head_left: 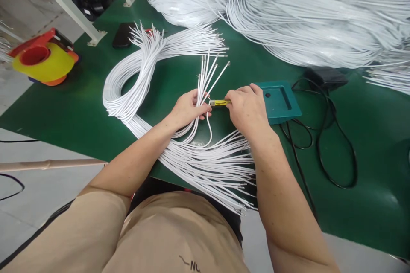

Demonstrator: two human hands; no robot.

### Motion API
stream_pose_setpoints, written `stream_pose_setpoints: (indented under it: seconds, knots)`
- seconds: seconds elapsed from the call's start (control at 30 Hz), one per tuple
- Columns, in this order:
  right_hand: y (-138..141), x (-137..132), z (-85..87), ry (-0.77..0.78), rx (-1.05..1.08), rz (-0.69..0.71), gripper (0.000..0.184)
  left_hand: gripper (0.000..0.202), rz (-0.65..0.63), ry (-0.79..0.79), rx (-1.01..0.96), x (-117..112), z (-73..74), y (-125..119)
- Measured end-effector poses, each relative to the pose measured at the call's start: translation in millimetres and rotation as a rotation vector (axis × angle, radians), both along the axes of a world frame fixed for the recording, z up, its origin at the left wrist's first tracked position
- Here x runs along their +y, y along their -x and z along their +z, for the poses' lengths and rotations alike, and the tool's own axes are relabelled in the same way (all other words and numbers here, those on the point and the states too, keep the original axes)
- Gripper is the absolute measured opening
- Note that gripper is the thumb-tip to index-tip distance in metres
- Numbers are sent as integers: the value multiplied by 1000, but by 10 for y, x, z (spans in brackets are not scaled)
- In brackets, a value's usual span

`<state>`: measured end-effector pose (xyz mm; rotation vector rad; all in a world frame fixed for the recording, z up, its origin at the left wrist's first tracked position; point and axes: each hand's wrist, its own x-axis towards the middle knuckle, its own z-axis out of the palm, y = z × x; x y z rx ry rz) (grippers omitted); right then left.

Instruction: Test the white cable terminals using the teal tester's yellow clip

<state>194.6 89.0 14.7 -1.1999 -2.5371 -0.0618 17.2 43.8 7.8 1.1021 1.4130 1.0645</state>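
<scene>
My left hand is closed around several white cables, whose tips fan upward past my fingers. One cable bends in a loop below the hand. My right hand pinches a small yellow piece with a silvery end, which points left and meets a cable end at my left fingertips. Its exact kind is unclear, and its rear part is hidden in my fist. A long bundle of white cables curls in a loop to the left, and its loose ends spread below my hands.
Beside my right hand lies a teal tray-like device with black cords. Large heaps of white cable cover the back of the green table. A tape dispenser, a dark phone-like object and metal posts stand at left.
</scene>
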Motion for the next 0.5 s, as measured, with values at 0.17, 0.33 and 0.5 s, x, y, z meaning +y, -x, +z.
stream_pose_setpoints:
  seconds: [0.17,0.33,0.5]
  knots:
    - [15,8,19,-3,4,2,22,34,6,3,41,37,-70,24]
    - [39,37,26,42,36,-44,21,31,9,1,127,61,-128,13]
    - [-14,3,36,12,78,-24,18,33,-28,29,171,69,-141,3]
